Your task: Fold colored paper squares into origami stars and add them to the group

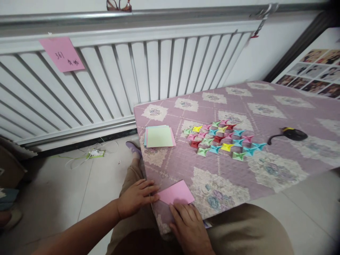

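A pink paper (177, 192), apparently folded, lies flat on the flowered tablecloth (183, 170) near the table's front left corner. My left hand (138, 197) reaches in from the left, fingers stretched out and slightly apart, its fingertips at the paper's left corner. On the paper's lower edge rest the fingers of my right hand (190, 225), laid flat, with the thumb lower down on the cloth. Farther back sits a stack of square paper sheets (159, 137), pale green on top. Several small folded paper pieces (218, 139) in many colours stand in rows to the right of the stack.
A black object with a cord (294, 134) lies on the table at the right. Behind the table runs a white radiator (151, 71) with a pink note (62, 55). A power strip (96, 153) with cables is on the floor at the left.
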`<state>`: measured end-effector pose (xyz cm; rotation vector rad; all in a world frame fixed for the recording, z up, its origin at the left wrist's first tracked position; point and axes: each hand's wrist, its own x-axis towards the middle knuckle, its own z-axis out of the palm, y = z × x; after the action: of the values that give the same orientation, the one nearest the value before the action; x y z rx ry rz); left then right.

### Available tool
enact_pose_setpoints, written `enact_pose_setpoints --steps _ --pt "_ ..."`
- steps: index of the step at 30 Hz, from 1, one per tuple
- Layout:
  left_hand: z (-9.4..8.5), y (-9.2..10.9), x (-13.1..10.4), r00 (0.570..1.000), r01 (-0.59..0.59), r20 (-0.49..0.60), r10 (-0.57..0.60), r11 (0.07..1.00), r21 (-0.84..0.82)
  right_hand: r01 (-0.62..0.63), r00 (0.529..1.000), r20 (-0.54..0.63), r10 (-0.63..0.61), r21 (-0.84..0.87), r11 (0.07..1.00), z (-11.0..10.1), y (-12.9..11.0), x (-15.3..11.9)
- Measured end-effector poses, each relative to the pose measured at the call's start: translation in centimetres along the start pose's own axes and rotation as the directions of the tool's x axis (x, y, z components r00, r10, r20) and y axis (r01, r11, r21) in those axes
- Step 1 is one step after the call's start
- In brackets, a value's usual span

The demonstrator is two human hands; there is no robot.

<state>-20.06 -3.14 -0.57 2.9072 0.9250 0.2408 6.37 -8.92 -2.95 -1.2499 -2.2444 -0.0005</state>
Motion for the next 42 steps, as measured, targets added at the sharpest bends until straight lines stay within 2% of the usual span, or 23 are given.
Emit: enact_pose_setpoints --steps 6,11,13,18,22,27,30,32,34,37,40,42 --pt "1.3 -0.1 -0.7 0.998 -0.006 -0.065 0.001 0.998 -0.065 0.01 0.999 -0.041 -0.009 0.017 1.0 -0.7 0.8 -0.8" --pt "1.7 0.2 -0.8 0.994 0.027 -0.1 -0.039 0.992 -0.126 0.142 0.99 0.012 -0.142 -0.111 0.984 -2.1 1.2 -0.5" --pt "1.8 0.4 -0.8 0.994 0.023 -0.101 -0.036 0.992 -0.128 0.157 0.987 0.012 -0.157 -0.118 0.98 -2.7 1.4 -0.4" --pt "1.9 0.3 -0.7 0.996 0.016 -0.089 -0.028 0.992 -0.127 0.003 1.0 0.004 -0.003 -0.021 1.0 -3.6 0.6 0.4" --pt "1.9 0.2 -0.6 0.995 0.014 -0.093 -0.026 0.992 -0.123 -0.114 0.993 0.016 0.113 0.034 0.993 -3.0 -1.2 2.3" --pt "1.9 0.7 -0.6 0.986 0.037 -0.153 -0.06 0.988 -0.148 -0.143 0.989 0.055 0.141 0.035 0.989 -1.2 -1.2 4.2" --pt "2.2 1.2 -0.8 0.97 0.075 -0.211 -0.12 0.976 -0.207 -0.091 0.991 0.097 0.095 -0.04 0.995 -0.5 -0.2 4.2" --pt "2.6 1.7 -1.0 0.942 0.116 -0.278 -0.187 0.961 -0.251 -0.03 0.992 0.122 0.044 -0.114 0.993 -0.3 0.1 4.0" --pt "3.0 2.2 -1.3 0.894 0.171 -0.353 -0.276 0.938 -0.302 0.021 0.989 0.148 0.003 -0.157 0.987 -0.4 0.2 3.9" --pt "3.4 3.1 -1.9 0.809 0.28 -0.396 -0.434 0.877 -0.39 0.021 0.992 0.13 -0.007 -0.107 0.994 -1.6 0.2 4.2" --pt "3.2 3.9 -2.3 0.73 0.359 -0.413 -0.544 0.82 -0.445 -0.111 0.993 0.044 0.107 0.123 0.986 -3.7 0.2 5.0" --pt "2.8 4.5 -2.3 0.69 0.377 -0.431 -0.582 0.797 -0.472 -0.273 0.959 0.028 0.282 0.35 0.896 -4.8 0.2 5.6"
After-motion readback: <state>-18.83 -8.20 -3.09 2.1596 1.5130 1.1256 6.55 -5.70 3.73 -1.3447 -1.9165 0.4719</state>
